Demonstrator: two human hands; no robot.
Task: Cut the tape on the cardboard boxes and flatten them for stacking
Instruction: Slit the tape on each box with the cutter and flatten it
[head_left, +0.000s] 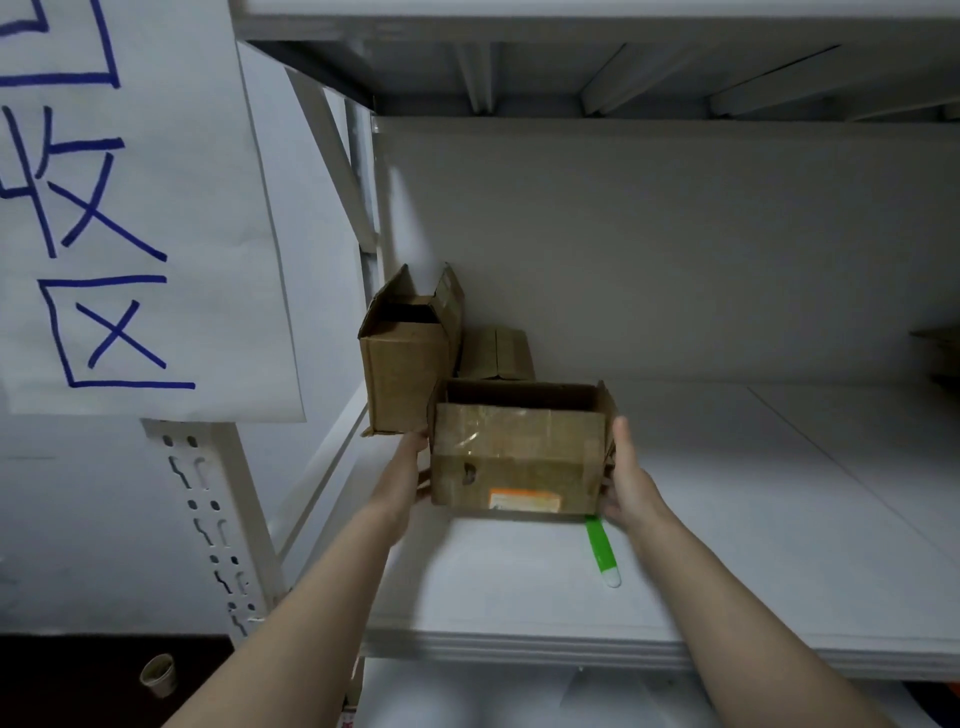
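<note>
Left hand (408, 470) and right hand (631, 480) seemingly grip the taped box (519, 457), fingers hidden; green cutter (600, 551) partly covered.

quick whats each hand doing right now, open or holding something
Left hand: holds the left end of the cardboard box.
Right hand: holds the right end of the same box, fingers curled round its edge.
</note>
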